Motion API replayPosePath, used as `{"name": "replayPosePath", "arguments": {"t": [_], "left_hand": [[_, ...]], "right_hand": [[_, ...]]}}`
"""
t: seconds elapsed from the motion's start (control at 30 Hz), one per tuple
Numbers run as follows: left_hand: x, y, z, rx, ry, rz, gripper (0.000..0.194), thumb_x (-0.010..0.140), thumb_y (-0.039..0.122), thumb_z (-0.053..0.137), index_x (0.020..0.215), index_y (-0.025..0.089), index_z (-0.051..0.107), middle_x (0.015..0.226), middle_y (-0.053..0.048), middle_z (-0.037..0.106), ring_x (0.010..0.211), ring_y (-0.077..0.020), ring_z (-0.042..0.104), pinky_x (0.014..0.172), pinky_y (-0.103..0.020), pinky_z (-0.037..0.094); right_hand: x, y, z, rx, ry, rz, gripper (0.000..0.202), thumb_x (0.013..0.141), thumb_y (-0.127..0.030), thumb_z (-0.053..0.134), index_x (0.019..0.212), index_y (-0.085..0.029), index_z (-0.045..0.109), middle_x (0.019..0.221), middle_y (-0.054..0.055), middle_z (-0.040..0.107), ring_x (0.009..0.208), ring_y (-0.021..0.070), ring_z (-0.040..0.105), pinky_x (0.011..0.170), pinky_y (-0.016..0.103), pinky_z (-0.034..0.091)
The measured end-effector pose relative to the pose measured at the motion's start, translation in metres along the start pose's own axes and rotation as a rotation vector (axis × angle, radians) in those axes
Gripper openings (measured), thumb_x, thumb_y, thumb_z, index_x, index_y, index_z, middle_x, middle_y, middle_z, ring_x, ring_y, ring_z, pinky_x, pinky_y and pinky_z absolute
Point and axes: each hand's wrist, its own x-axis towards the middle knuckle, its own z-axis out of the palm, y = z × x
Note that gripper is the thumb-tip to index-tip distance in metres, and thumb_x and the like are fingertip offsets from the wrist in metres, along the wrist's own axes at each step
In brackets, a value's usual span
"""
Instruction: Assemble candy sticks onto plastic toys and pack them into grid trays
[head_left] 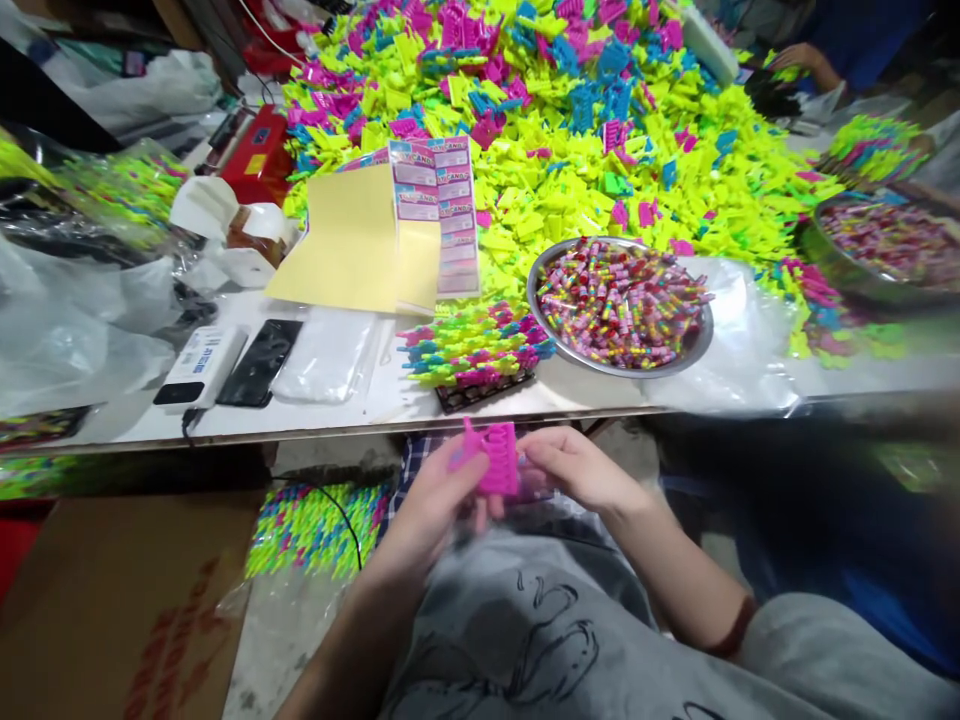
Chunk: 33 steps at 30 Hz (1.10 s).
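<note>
In front of my lap, below the table edge, my left hand [439, 495] is closed round a pink plastic toy piece [501, 460] with a ridged, slotted face. My right hand [581, 470] is at the right edge of that piece, its thumb and finger pinched together; what lies between them is too small and blurred to name. Just beyond my hands, on the table, a stack of yellow, pink and blue plastic pieces [476, 345] sits on a dark tray [487, 392]. Right of it stands a metal bowl [626, 371] of small wrapped candies [615, 300].
A large heap of plastic pieces [570, 170] covers the table's back. Printed label sheets [457, 215], yellow card [345, 240], a phone [261, 362] and a white device [206, 362] lie left. A cardboard box [112, 590] stands below. Another person's hand [799, 60] is at far right.
</note>
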Motion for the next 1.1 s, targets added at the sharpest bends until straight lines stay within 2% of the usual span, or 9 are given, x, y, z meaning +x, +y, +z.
{"name": "replayPosePath", "arguments": {"t": [0.07,0.13,0.33,0.5,0.63,0.8,0.9,1.0,1.1], "left_hand": [[0.0,0.0,0.001,-0.012,-0.024,-0.019,0.036,0.072,0.043,0.06,0.09,0.013,0.053,0.049,0.0,0.058,0.036,-0.0098,0.05,0.036,-0.018,0.038],[0.001,-0.001,0.001,-0.02,-0.02,-0.022,0.035,0.072,0.042,0.06,0.09,0.014,0.052,0.05,0.0,0.058,0.038,-0.0112,0.052,0.038,-0.02,0.041],[0.005,0.0,0.001,0.053,-0.021,0.0,0.033,0.073,0.041,0.058,0.089,0.013,0.052,0.046,0.0,0.058,0.035,-0.0111,0.051,0.037,-0.019,0.039],[0.006,-0.002,0.001,0.112,0.023,-0.006,0.036,0.071,0.045,0.059,0.088,0.014,0.055,0.036,0.004,0.051,0.029,-0.0084,0.042,0.034,-0.017,0.031],[0.005,-0.004,-0.001,0.116,0.077,-0.066,0.039,0.068,0.048,0.062,0.087,0.014,0.055,0.028,0.009,0.037,0.025,-0.0046,0.029,0.031,-0.015,0.02],[0.003,-0.003,-0.001,0.023,0.017,-0.109,0.037,0.066,0.045,0.064,0.086,0.015,0.056,0.03,0.011,0.031,0.026,-0.0018,0.019,0.031,-0.016,0.011],[0.007,-0.005,-0.005,0.023,0.057,-0.075,0.034,0.065,0.042,0.066,0.082,0.014,0.057,0.038,0.008,0.041,0.032,-0.0029,0.031,0.034,-0.015,0.022],[0.012,-0.005,-0.011,0.091,0.154,0.023,0.035,0.062,0.034,0.07,0.088,0.015,0.057,0.066,0.001,0.06,0.054,-0.0077,0.053,0.05,-0.016,0.041],[0.012,-0.003,-0.016,0.167,0.132,0.113,0.042,0.063,0.026,0.068,0.101,0.018,0.053,0.083,-0.001,0.06,0.067,-0.0093,0.057,0.061,-0.018,0.045]], "right_hand": [[0.0,0.002,-0.001,0.088,-0.017,0.029,0.037,0.077,-0.048,0.056,0.077,-0.012,0.061,0.05,-0.008,0.029,0.043,0.0033,0.024,0.043,0.018,0.019],[-0.001,0.005,-0.002,0.11,-0.014,0.038,0.038,0.076,-0.05,0.057,0.077,-0.012,0.06,0.048,-0.009,0.028,0.042,0.0032,0.022,0.041,0.018,0.019],[-0.006,0.003,-0.005,-0.036,0.012,0.006,0.037,0.075,-0.047,0.059,0.087,-0.012,0.064,0.047,-0.006,0.042,0.041,0.0035,0.03,0.041,0.018,0.021],[-0.009,-0.006,0.002,-0.173,0.096,-0.04,0.033,0.074,-0.045,0.061,0.086,-0.015,0.067,0.057,-0.002,0.053,0.048,0.0049,0.038,0.044,0.017,0.029],[-0.015,-0.012,0.009,-0.338,0.202,-0.099,0.026,0.077,-0.04,0.058,0.083,-0.017,0.068,0.076,0.003,0.063,0.063,0.0099,0.051,0.057,0.021,0.041],[-0.018,-0.012,0.011,-0.465,0.208,-0.203,0.022,0.078,-0.038,0.057,0.082,-0.019,0.068,0.079,0.003,0.065,0.07,0.0134,0.057,0.065,0.025,0.045],[-0.014,-0.009,0.009,-0.433,0.201,-0.206,0.024,0.079,-0.04,0.056,0.083,-0.019,0.068,0.078,0.002,0.064,0.069,0.0125,0.057,0.064,0.024,0.044],[-0.01,-0.006,0.009,-0.502,0.195,-0.197,0.025,0.08,-0.04,0.055,0.084,-0.019,0.067,0.081,0.003,0.064,0.072,0.0134,0.056,0.066,0.025,0.044],[-0.005,-0.001,0.011,-0.585,0.173,-0.21,0.024,0.08,-0.039,0.055,0.086,-0.019,0.066,0.084,0.004,0.064,0.075,0.0139,0.056,0.069,0.025,0.044]]}}
